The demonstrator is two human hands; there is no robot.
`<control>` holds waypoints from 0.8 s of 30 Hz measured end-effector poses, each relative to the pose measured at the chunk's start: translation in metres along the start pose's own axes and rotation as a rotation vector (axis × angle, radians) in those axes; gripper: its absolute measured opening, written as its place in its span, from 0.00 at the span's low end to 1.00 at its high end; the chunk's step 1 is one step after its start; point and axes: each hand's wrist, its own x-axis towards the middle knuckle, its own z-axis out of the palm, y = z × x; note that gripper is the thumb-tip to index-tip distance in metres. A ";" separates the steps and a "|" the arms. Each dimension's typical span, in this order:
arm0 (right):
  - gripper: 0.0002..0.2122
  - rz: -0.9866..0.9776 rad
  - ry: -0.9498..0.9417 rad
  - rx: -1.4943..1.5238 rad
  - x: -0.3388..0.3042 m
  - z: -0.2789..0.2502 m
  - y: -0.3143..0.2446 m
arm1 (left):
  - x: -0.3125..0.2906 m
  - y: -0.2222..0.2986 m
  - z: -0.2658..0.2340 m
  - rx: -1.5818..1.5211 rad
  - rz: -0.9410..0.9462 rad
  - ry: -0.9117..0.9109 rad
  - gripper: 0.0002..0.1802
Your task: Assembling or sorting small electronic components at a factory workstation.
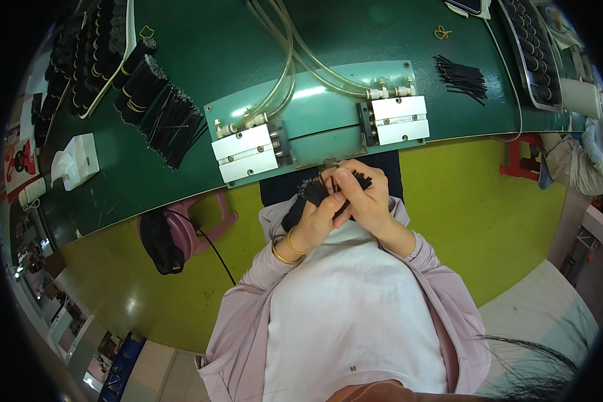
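While both hands work close together in the head view, just on the near side of the pale green plate (pixel 342 110), a bundle of thin black strands (pixel 311 190) sits between them, apart from the plate's middle and nearer the person. The left hand (pixel 318 216) is wrapped around that bundle, its fingers bent and partly hidden, its thumb pressed toward the other hand. The right hand (pixel 368 199) has thumb and forefinger drawn close together over the strands, and black ends (pixel 364 179) poke out past its knuckles; exactly what the two fingertips pinch, I cannot tell. Gold bracelets (pixel 289 248) circle the left wrist. On the plate, a silver block (pixel 248 159) stands at the left end and another silver block (pixel 400 119) at the right, with clear tubes (pixel 293 50) running to both. Left of the plate, banded and fanned black strands (pixel 171 127) lie near a white box (pixel 83 161); right of it lies a loose pile (pixel 461 79). Nearer than the plate, the small dark mark (pixel 353 368) on the white shirt (pixel 355 301) is too small to read.
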 end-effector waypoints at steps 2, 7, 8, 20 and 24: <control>0.11 0.012 -0.033 0.045 0.000 -0.002 0.001 | 0.001 0.002 -0.002 0.072 -0.058 -0.005 0.10; 0.11 0.001 -0.078 -0.070 0.001 -0.007 0.005 | 0.000 -0.003 -0.006 0.138 -0.034 -0.025 0.10; 0.11 0.001 -0.077 -0.070 0.001 -0.006 0.004 | 0.000 -0.002 -0.005 0.138 -0.034 -0.025 0.10; 0.10 -0.107 -0.076 -0.153 0.003 -0.003 0.000 | 0.004 -0.005 -0.001 -0.151 -0.008 0.020 0.11; 0.10 -0.141 -0.014 -0.190 0.002 -0.001 0.003 | 0.006 0.000 0.000 -0.172 0.029 -0.030 0.12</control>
